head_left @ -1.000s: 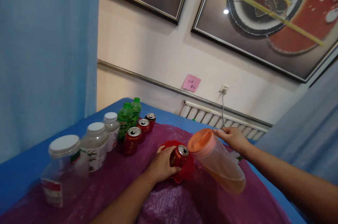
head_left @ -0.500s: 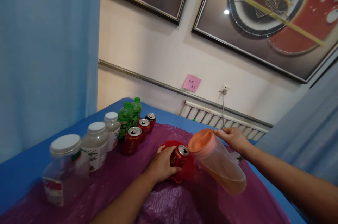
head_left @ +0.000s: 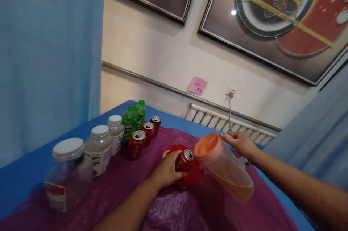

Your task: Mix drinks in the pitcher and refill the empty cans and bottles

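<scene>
My left hand (head_left: 169, 169) is wrapped round a red drink can (head_left: 185, 161), which leans a little to the right over a red scalloped dish (head_left: 192, 174). Its opened top faces up. My right hand (head_left: 243, 144) grips a translucent pitcher (head_left: 227, 171) on its far side; the handle is mostly hidden. The pitcher tilts left, with its orange lid (head_left: 208, 145) close to the can's rim. Brownish liquid lies along its lower side. I cannot make out whether any liquid is flowing from the spout.
To the left stand several red cans (head_left: 136, 145), two green bottles (head_left: 129, 124) and white-capped clear jars (head_left: 99, 149). Purple plastic sheeting (head_left: 174, 205) covers part of the blue table (head_left: 114, 113). A radiator (head_left: 225, 122) and metal pipe (head_left: 152, 83) run along the wall behind.
</scene>
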A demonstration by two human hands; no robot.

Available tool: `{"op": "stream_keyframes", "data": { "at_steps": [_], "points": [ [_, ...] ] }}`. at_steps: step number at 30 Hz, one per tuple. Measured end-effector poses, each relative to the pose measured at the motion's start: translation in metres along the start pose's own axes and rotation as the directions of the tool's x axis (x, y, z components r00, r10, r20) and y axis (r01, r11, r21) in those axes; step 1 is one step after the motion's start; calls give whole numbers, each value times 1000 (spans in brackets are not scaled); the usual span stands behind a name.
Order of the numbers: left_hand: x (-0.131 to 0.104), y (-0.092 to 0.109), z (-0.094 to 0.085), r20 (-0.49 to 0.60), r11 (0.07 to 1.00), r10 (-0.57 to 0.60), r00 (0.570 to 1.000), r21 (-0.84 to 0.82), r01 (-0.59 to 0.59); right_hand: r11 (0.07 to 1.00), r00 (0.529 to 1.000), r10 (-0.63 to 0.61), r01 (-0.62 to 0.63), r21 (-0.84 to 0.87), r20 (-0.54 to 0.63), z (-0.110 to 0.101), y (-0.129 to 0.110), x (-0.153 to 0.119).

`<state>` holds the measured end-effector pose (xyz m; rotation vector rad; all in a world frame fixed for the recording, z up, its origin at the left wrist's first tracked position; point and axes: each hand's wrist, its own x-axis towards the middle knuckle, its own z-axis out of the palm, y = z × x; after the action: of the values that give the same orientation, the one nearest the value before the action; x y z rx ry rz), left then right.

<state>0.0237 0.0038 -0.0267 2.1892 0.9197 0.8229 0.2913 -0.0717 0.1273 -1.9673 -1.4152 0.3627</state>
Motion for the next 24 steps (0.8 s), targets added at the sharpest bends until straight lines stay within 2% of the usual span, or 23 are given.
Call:
{"op": "stream_keyframes", "data": {
  "at_steps": [13,24],
  "points": [
    [0,-2,1,-4,1000,12,1000,-4,-12,999,999,38,-38,11,9,0,2,1],
    [0,-2,1,3,1000,5,1000,-9,-5,1000,1000,1,-1,-10,5,-1,1,1]
  ]
}}
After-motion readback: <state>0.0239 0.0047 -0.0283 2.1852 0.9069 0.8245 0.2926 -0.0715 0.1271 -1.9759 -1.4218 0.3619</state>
